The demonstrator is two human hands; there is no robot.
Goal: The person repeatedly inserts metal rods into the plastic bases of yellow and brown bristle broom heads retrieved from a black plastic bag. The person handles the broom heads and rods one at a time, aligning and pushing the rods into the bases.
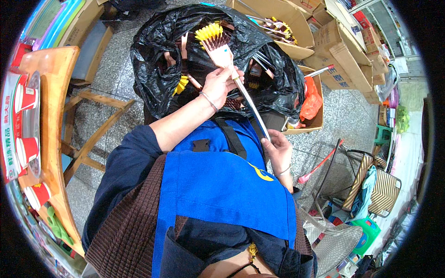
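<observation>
Between my hands is a long-handled brush (pixel 221 54) with yellow and dark brown bristles, a pale head and a shiny metal handle. My left hand (pixel 221 85) is closed around the neck, just below the head. Lower down, my right hand (pixel 278 148) has its thumb and fingers on the handle's end. Beneath the brush lies an open black plastic bag (pixel 155 51) holding several more brushes, among them one with yellow bristles (pixel 181 85). The inside of the bag is partly hidden by my left hand and the folds.
Behind the bag, a cardboard box (pixel 296 48) holds more brushes. An orange plastic bag (pixel 310 99) sits in a box at right. A wooden table (pixel 55 69) with red and white paper cups stands left. A folding chair (pixel 333 231) and a green stool (pixel 368 236) are at lower right.
</observation>
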